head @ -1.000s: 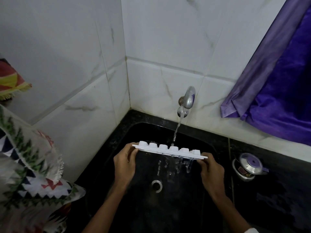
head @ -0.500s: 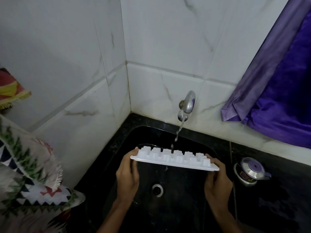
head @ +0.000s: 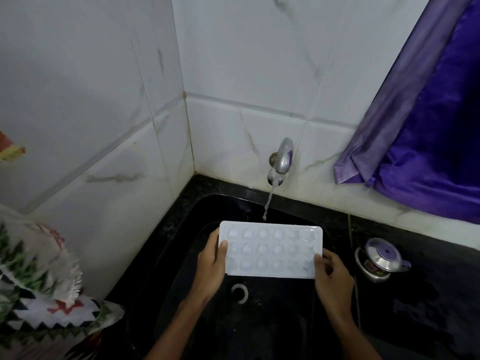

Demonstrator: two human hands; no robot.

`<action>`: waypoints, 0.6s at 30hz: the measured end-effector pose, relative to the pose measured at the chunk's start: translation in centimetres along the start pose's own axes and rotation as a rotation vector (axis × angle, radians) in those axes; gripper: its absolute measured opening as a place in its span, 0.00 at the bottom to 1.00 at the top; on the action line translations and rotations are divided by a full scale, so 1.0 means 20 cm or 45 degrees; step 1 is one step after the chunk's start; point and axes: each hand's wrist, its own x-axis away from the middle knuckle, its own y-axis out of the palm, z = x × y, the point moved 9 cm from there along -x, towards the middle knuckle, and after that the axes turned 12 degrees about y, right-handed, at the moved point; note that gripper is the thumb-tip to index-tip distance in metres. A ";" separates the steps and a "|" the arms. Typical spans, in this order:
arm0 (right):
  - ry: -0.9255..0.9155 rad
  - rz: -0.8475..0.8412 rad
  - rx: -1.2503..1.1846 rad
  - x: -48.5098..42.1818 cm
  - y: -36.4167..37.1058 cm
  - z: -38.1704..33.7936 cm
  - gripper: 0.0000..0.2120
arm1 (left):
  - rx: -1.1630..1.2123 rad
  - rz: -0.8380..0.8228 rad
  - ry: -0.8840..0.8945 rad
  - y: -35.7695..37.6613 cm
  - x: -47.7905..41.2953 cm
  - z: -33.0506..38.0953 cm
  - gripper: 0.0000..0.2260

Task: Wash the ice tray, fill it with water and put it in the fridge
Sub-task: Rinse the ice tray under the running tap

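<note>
Head view: a white ice tray point(head: 271, 249) is held in the air over a black sink point(head: 179, 258), long side running 9 to 3 o'clock, its broad face with three rows of rounded cells tipped up toward the camera. Whether that face is the open side or the underside cannot be told.

The left hand point(head: 210, 268) grips the tray's short edge at 9 o'clock, thumb laid on the upper face and the fingers curled beneath. The right hand point(head: 333, 279) holds the opposite short edge at 3 o'clock near the closer corner, thumb pressed against the rim, the fingers tucked behind and mostly hidden.

At 12 o'clock from the tray a metal tap point(head: 281, 159) juts from the white tiled wall point(head: 233, 61), and a thin stream of water point(head: 268, 203) drops from it to the tray's far long edge – whether it lands on the plastic or passes just behind is unclear. The sink drain point(head: 240, 293) shows at 6 o'clock, just below the tray.

On the dark counter point(head: 428, 307) at 3 o'clock, well apart from the right hand, stands a small steel lidded pot point(head: 381, 258). A purple curtain point(head: 428, 126) hangs at 2 o'clock – a patterned fringed cloth point(head: 39, 281) fills 8 o'clock
</note>
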 end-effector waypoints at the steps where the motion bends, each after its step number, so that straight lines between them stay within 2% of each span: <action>1: -0.014 0.007 0.009 -0.01 -0.01 -0.02 0.09 | 0.054 0.020 -0.043 0.01 -0.02 -0.01 0.14; 4: -0.067 0.042 0.068 -0.14 0.00 -0.12 0.13 | 0.162 0.110 -0.212 0.06 -0.14 -0.07 0.11; 7: -0.366 0.071 0.300 -0.14 0.05 -0.31 0.17 | 0.256 0.149 -0.304 0.10 -0.20 -0.05 0.11; 12: -0.730 -0.133 0.472 -0.09 0.24 -0.57 0.13 | 0.342 0.152 -0.308 0.14 -0.25 0.00 0.11; 15: -0.778 -0.214 0.652 -0.14 0.34 -0.62 0.10 | 0.364 0.161 -0.319 0.13 -0.26 0.00 0.12; 18: -0.770 -0.340 0.741 -0.15 0.43 -0.60 0.14 | 0.366 0.161 -0.332 0.12 -0.25 -0.03 0.11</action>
